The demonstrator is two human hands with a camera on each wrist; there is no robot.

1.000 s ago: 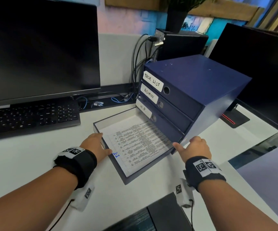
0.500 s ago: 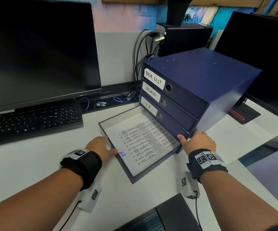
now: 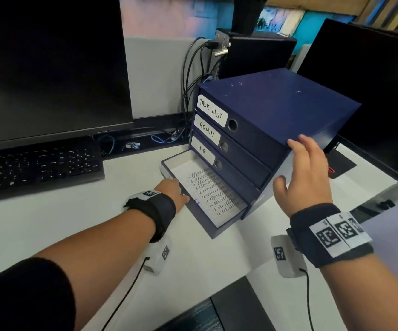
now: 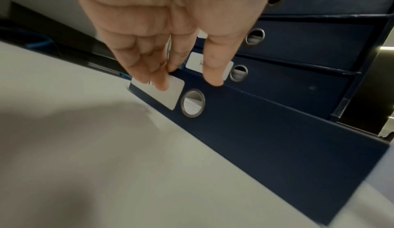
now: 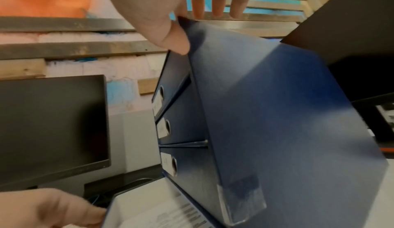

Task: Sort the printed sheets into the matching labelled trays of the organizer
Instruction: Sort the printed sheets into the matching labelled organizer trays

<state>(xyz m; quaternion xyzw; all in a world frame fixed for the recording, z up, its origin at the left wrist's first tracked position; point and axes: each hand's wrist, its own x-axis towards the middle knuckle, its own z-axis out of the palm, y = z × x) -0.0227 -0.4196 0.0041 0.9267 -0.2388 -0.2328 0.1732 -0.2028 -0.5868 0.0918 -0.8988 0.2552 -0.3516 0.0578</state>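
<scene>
Your left hand (image 3: 171, 191), fingers straight, presses the front of the bottom tray (image 3: 207, 225), mid-frame. The tray sticks out of the blue box (image 3: 277, 103) with a sheet (image 3: 207, 187) inside. Your right hand (image 3: 305, 177), fingers relaxed, rests flat on the box's near corner.

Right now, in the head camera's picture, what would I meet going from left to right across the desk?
Keyboard → left hand → open bottom tray with its printed sheet → right hand on the blue organizer → dark monitor on the right.
</scene>
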